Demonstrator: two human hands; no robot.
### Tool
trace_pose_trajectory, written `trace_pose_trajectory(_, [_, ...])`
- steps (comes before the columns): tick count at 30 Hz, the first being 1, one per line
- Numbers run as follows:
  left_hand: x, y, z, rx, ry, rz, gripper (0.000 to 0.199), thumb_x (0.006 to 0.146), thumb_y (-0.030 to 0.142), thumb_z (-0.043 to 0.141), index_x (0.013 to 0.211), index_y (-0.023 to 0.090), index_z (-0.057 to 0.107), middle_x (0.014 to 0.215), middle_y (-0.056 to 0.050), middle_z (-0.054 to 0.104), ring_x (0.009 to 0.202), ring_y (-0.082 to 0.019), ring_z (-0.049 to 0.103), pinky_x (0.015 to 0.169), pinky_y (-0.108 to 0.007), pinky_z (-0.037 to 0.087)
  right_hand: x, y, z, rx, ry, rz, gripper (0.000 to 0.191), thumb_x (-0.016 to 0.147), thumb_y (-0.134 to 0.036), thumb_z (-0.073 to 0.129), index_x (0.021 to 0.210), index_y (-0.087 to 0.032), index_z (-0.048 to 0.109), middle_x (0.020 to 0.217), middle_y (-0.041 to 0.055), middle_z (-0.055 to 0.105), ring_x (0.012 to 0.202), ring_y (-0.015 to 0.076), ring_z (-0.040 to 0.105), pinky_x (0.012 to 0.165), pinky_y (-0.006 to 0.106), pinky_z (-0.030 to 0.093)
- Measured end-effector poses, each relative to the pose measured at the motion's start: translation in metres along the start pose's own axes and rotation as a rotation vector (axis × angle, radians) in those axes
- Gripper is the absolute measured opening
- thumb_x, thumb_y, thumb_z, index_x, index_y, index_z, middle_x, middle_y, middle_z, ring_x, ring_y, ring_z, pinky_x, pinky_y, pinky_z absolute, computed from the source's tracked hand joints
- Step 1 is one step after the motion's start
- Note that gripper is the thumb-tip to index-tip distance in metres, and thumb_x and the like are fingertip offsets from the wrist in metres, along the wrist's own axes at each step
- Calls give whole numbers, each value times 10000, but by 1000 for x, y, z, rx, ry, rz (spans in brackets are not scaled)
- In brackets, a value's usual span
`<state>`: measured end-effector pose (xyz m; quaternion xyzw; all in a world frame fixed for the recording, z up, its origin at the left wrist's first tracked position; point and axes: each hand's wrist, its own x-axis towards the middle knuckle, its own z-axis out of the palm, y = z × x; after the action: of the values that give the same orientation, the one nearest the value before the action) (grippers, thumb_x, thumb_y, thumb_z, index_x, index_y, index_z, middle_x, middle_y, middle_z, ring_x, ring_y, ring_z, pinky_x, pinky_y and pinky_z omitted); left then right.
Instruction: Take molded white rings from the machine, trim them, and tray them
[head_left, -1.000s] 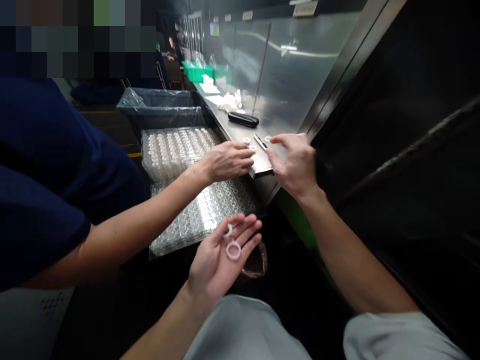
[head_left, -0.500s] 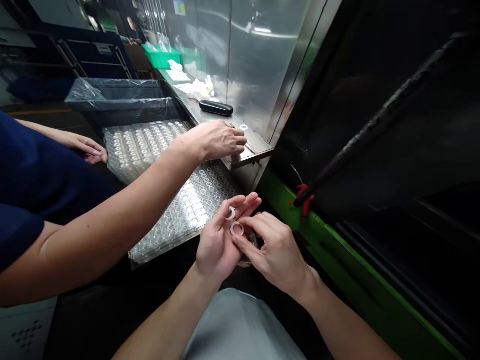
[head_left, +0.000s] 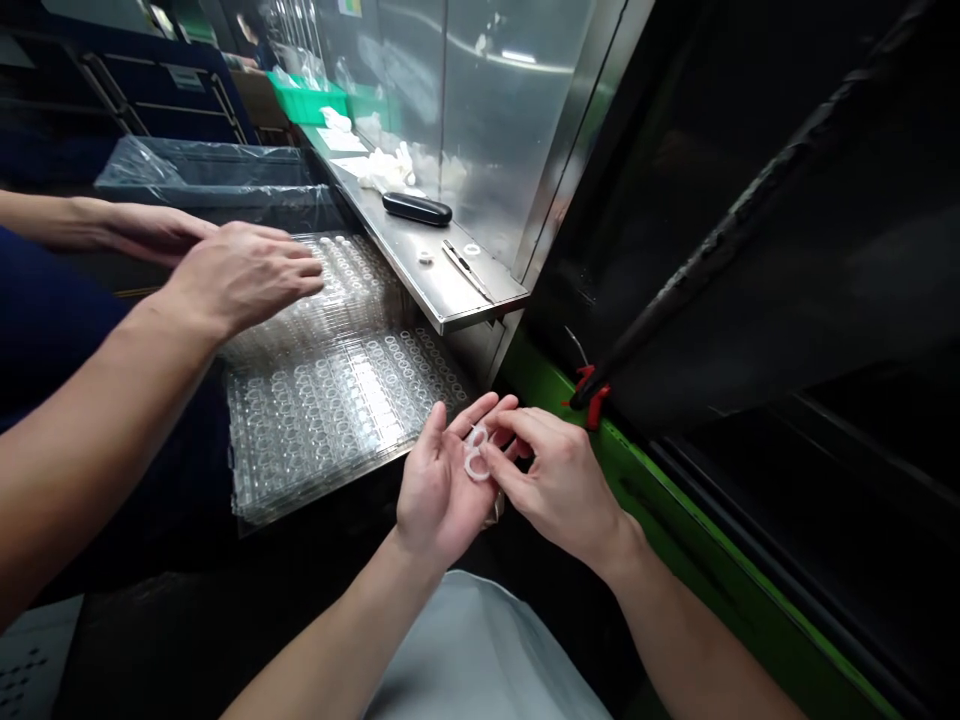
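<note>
Two small white rings lie at my left palm, palm up. The lower white ring rests on the palm near the fingers, and the upper white ring is just above it. My left hand has its fingers and thumb apart beneath them. My right hand comes in from the right, its thumb and forefinger pinched on the upper ring. Some brownish material shows partly behind my left hand; what it is I cannot make out.
A co-worker's hand reaches over clear trays of rings at left. A metal shelf bears a black case, a pen-like tool and white rings. A green rail runs along the right.
The co-worker's hand has moved left from the shelf to the trays, uncovering the tool and a small white ring. In my hands the upper ring has come closer to the lower one.
</note>
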<state>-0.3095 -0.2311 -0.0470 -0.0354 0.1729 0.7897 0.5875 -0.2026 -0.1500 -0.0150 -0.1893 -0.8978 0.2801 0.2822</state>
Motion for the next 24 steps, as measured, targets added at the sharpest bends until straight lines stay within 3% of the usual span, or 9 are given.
trace_pose_trajectory(4, [-3,-4,-4,13,-55,-51,591,1078,537,409,1372,69,617,1414,-185,616,1233,-294,642,1005,-371,587,2,0,2,-85,-62,82,93,940,-285,690,890,-207,679,860,-8,697,780,155,631,675,291,451])
trace_pose_trajectory(7, [-5,-7,-5,-5,-33,-64,583,1085,529,389,1360,75,630,1361,-177,639,1214,-294,641,1023,-381,573,1,-2,7,-199,-57,75,111,932,-272,682,849,-203,661,831,0,688,764,161,628,682,302,432])
trace_pose_trajectory(10, [-7,-10,-3,-27,23,-64,545,1095,480,381,1314,62,651,1165,-173,689,1114,-268,667,962,-353,589,0,-4,11,-267,-22,57,111,897,-246,678,803,-197,645,803,2,681,767,167,627,698,312,434])
trace_pose_trajectory(13, [-6,-14,-6,-26,16,-74,474,1102,403,376,1088,85,728,896,-113,658,938,-214,678,827,-286,602,0,-4,9,-258,-12,47,63,858,-228,683,808,-200,657,804,-8,678,781,165,624,705,309,451])
trace_pose_trajectory(15, [-5,-15,-13,13,12,-72,396,1083,336,453,931,100,732,833,-79,625,783,-152,645,694,-217,574,0,-3,4,-249,-15,18,16,840,-193,679,855,-198,684,828,-9,682,802,165,625,730,306,470])
trace_pose_trajectory(18, [-5,-14,-23,185,26,-39,206,965,298,708,895,106,731,751,-20,567,569,-68,484,518,-156,467,1,0,-8,-262,-40,-37,83,843,-163,665,915,-180,704,871,8,685,829,170,631,760,310,493])
trace_pose_trajectory(22, [-9,-9,-30,433,-50,-19,247,834,322,866,874,114,740,586,48,384,499,-43,327,444,-124,353,-5,6,-19,-143,-120,-54,164,852,-137,649,998,-154,721,945,37,693,844,162,637,758,293,522])
trace_pose_trajectory(24, [-10,-8,-31,485,-95,-35,246,836,342,869,879,125,760,554,60,337,479,-31,277,429,-109,306,-13,10,-20,-21,-82,-38,204,841,-125,658,1031,-156,728,973,38,698,830,145,638,741,273,530])
